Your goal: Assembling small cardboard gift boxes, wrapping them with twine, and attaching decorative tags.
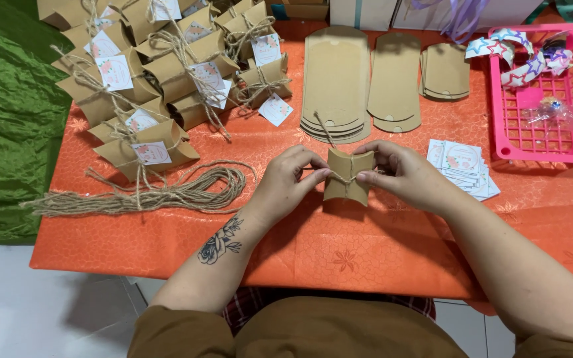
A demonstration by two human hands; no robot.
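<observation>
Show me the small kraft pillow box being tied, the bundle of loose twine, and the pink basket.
Kraft pillow box [347, 189], head view, lower front face below the twine.
Twine bundle [167, 195], head view, middle of the strands.
Pink basket [544, 154], head view, near rim.

A home craft corner set up for gift packing: the surface [339, 252] wears an orange patterned cloth over a white tiled floor [28, 305]. Behind the cloth's middle lie flat kraft box blanks [336, 83]; left of them, finished tied boxes [167, 73]; right, a pink basket [545, 149].
</observation>
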